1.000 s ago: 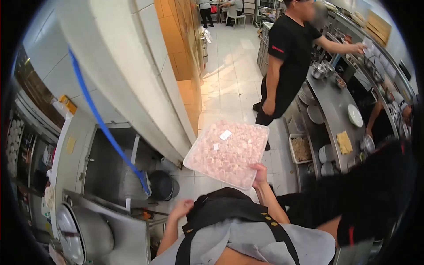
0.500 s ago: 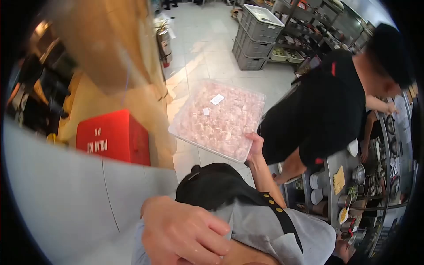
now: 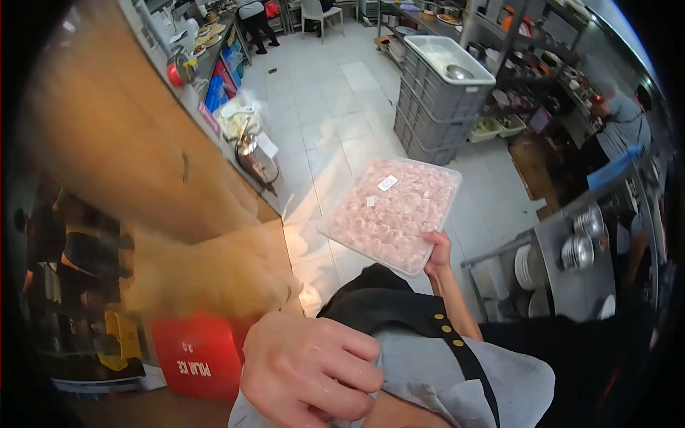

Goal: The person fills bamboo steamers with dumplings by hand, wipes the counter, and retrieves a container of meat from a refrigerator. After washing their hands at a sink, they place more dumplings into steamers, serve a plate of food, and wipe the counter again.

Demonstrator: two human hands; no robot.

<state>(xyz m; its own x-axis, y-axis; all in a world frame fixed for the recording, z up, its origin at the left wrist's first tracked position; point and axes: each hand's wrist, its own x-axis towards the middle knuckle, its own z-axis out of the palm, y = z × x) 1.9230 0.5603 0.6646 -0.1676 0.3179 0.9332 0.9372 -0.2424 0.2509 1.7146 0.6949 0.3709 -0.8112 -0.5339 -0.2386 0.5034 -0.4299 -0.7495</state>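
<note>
A shallow clear plastic container [image 3: 399, 210] is packed with pale pink, lumpy pieces whose kind I cannot make out. Two small white labels sit on its top. My right hand [image 3: 439, 250] grips its near right corner, thumb on top and the other fingers hidden beneath. The container is held out in front of me, above the floor. Close to the camera, my left hand [image 3: 314, 371] is closed with curled fingers at my chest, by the grey shirt [image 3: 421, 367]. Its palm is hidden, so anything inside it cannot be seen. A black apron [image 3: 378, 303] covers my front.
Stacked grey crates [image 3: 435, 107] stand ahead. A fire extinguisher [image 3: 255, 160] is by the left wall, near a red box [image 3: 196, 357] marked POLAR ICE. On the right is a metal counter [image 3: 571, 274] with plates and bowls. A person [image 3: 621, 128] works further back.
My view has moved forward along the aisle; the crates look nearer. The co-worker in black on the right has mostly left view. Both hands keep their poses, the right still holding the container.
</note>
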